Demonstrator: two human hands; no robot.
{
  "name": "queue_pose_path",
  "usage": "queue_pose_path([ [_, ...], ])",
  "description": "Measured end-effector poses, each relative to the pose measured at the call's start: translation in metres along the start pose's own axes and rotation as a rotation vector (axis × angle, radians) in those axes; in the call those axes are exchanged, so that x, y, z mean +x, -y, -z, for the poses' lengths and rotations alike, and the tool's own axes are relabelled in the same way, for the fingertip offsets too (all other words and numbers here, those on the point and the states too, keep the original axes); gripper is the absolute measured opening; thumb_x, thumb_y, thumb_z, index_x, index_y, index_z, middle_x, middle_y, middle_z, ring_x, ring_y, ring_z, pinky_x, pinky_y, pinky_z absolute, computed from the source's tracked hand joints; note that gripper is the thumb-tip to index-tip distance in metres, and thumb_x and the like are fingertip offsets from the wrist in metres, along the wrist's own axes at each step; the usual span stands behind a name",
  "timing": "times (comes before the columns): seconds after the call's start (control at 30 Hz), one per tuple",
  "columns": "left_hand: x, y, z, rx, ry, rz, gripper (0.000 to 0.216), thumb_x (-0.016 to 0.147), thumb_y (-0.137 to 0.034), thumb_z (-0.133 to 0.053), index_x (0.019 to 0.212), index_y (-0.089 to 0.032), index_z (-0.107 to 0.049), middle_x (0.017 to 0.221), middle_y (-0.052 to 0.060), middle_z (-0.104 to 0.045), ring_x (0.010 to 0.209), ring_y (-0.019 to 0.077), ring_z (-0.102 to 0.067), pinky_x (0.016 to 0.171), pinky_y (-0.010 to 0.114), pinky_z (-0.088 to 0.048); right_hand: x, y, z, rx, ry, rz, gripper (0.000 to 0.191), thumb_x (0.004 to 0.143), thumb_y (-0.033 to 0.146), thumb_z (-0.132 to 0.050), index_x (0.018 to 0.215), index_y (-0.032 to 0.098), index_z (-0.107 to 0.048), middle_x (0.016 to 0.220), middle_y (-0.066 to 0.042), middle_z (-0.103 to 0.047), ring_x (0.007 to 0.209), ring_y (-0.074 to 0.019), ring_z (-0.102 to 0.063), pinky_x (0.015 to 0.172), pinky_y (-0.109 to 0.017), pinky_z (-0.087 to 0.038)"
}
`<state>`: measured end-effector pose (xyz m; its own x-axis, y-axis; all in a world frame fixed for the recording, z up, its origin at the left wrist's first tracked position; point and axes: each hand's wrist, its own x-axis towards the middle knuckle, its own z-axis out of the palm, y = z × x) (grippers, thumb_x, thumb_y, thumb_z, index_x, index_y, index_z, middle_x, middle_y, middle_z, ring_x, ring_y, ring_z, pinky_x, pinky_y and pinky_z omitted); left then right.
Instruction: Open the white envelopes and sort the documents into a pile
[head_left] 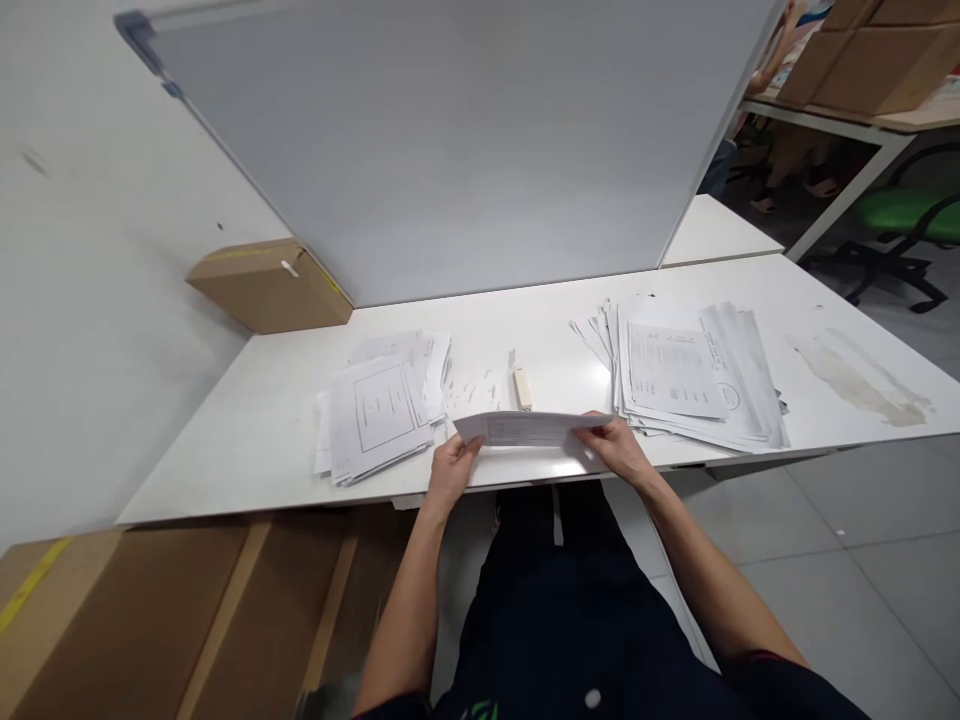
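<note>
Two hands, left (450,468) and right (616,447), pinch a sheet's (525,428) ends, holding it level over the table (247,440) edge, paper stacks at ten and two o'clock.

Bright, even overhead light, soft glare on the white table (247,440), edges bowed by wide-angle distortion, slight blur throughout.

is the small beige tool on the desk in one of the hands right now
No, the small beige tool lies free on the white desk beyond the sheet of paper, which the left hand and right hand hold.
</note>
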<state>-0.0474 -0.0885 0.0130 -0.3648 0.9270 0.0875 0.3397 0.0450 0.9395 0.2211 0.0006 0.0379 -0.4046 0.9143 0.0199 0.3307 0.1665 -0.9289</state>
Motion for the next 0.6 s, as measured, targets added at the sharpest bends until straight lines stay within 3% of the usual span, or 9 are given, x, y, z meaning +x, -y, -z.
queue_pose_path([
  [0.13, 0.006, -0.028, 0.016, 0.094, 0.023, -0.142, 0.028, 0.080, -0.037, -0.055, 0.090, -0.015, -0.068, 0.085, 0.004, -0.070, 0.079, 0.0198, -0.063, 0.072, 0.030, -0.049, -0.008, 0.034, 0.029, 0.051, -0.017, 0.098, 0.038, 0.078, 0.040, -0.059, 0.110, 0.021, -0.055, 0.096, -0.007, -0.066, 0.087, -0.0207, -0.062, 0.076, -0.036, -0.049],
  [0.23, 0.010, -0.062, 0.027, 0.209, 0.132, -0.261, 0.023, 0.082, -0.033, -0.053, 0.090, -0.018, -0.068, 0.083, 0.003, -0.069, 0.076, 0.0174, -0.062, 0.070, 0.027, -0.048, -0.018, 0.071, 0.048, -0.172, -0.120, 0.255, 0.045, 0.078, 0.041, -0.060, 0.119, 0.025, -0.049, 0.116, -0.008, -0.058, 0.105, -0.0242, -0.055, 0.085, -0.039, -0.045],
  [0.33, 0.009, -0.093, 0.028, 0.285, 0.280, -0.346, 0.021, 0.084, -0.029, -0.049, 0.091, -0.022, -0.068, 0.085, 0.002, -0.069, 0.078, 0.0164, -0.062, 0.070, 0.025, -0.046, -0.026, 0.094, 0.049, -0.417, 0.017, 0.308, 0.037, 0.082, 0.042, -0.055, 0.116, 0.027, -0.053, 0.113, -0.008, -0.059, 0.100, -0.0266, -0.056, 0.078, -0.038, -0.045],
  [0.4, 0.006, -0.104, 0.025, 0.296, 0.327, -0.352, 0.021, 0.085, -0.029, -0.048, 0.091, -0.024, -0.067, 0.086, 0.001, -0.069, 0.079, 0.0159, -0.062, 0.070, 0.024, -0.046, -0.029, 0.092, 0.040, -0.505, 0.127, 0.276, 0.024, 0.087, 0.040, -0.045, 0.102, 0.026, -0.058, 0.090, -0.007, -0.064, 0.078, -0.0233, -0.059, 0.067, -0.034, -0.044],
  [0.47, 0.004, -0.101, 0.019, 0.304, 0.319, -0.289, 0.020, 0.084, -0.031, -0.050, 0.085, -0.023, -0.068, 0.080, 0.001, -0.068, 0.073, 0.0152, -0.061, 0.065, 0.023, -0.045, -0.033, 0.076, 0.028, -0.515, 0.169, 0.211, 0.024, 0.090, 0.039, -0.037, 0.086, 0.025, -0.057, 0.065, -0.003, -0.059, 0.057, -0.0183, -0.054, 0.056, -0.030, -0.039],
  [0.6, 0.004, -0.068, 0.003, 0.267, 0.274, -0.058, 0.024, 0.078, -0.040, -0.054, 0.069, -0.020, -0.065, 0.062, 0.000, -0.062, 0.056, 0.0135, -0.055, 0.051, 0.023, -0.042, -0.044, 0.028, 0.009, -0.238, 0.157, -0.045, 0.028, 0.087, 0.045, -0.042, 0.072, 0.023, -0.050, 0.060, 0.000, -0.055, 0.054, -0.0162, -0.052, 0.050, -0.026, -0.036],
])
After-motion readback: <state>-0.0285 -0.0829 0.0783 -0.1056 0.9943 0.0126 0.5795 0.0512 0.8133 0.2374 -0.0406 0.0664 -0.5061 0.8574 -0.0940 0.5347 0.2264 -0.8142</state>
